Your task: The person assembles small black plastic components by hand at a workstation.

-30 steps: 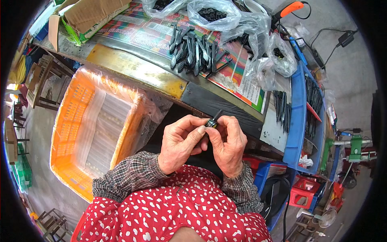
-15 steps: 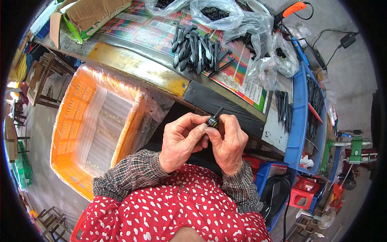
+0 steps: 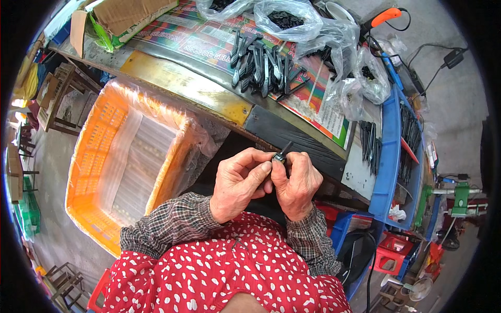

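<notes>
On the left, we see the orange crate (image 3: pixel 97 138), lined with clear plastic, well apart from the work. Next comes our left hand (image 3: pixel 236 180), its thumb and fingertips pinched on the small black piece (image 3: pixel 282 152), the other fingers curled in. Beyond it, on the far side of the desk (image 3: pixel 292 131), lies the pile of dark parts (image 3: pixel 262 67), out of touch. The small black piece sits between both hands, just short of the desk's near edge; its long axis slants from near left to far right, the thin stem sticking out far right. The rounded end lies at our left fingertips, while the stem passes closer to our right hand (image 3: pixel 297 183), whose thumb and forefinger also grip the piece. Farther right stands the blue tray (image 3: pixel 385 151), beyond the fingers.
</notes>
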`<state>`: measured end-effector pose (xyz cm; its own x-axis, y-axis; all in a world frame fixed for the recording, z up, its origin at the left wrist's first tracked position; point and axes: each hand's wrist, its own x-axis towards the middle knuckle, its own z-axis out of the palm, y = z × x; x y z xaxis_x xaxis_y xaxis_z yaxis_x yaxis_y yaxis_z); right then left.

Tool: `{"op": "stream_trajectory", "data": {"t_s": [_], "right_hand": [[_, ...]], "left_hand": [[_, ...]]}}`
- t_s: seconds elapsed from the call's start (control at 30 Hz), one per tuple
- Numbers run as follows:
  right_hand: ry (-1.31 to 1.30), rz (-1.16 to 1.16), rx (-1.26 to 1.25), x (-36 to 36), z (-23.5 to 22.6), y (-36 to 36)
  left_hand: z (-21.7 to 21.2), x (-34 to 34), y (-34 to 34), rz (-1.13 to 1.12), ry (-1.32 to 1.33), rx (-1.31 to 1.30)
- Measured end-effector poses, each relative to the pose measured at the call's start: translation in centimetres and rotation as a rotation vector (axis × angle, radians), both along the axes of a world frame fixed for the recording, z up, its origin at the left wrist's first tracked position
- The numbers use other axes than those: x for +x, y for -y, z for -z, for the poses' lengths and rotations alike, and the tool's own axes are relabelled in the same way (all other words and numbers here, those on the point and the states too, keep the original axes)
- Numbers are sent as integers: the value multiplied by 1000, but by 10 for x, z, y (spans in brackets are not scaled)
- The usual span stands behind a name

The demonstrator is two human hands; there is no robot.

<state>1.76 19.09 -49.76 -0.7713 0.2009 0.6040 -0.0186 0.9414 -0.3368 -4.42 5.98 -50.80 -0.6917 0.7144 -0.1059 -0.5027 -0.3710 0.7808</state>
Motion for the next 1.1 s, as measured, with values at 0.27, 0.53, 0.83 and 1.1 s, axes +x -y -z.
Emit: {"op": "stream_trajectory", "data": {"t_s": [0.27, 0.53, 0.83, 1.1], "right_hand": [[-30, 7, -39, -8, 4, 3], [100, -41, -145, -2, -8, 9], [30, 23, 5, -7, 6, 27], [-1, 43, -31, -19, 12, 41]], "left_hand": [[-3, 1, 0, -47, -12, -83], [-1, -7, 6, -22, -2, 7], [13, -3, 17, -86, -37, 71], [16, -4, 27, -236, -155, 33]]}}
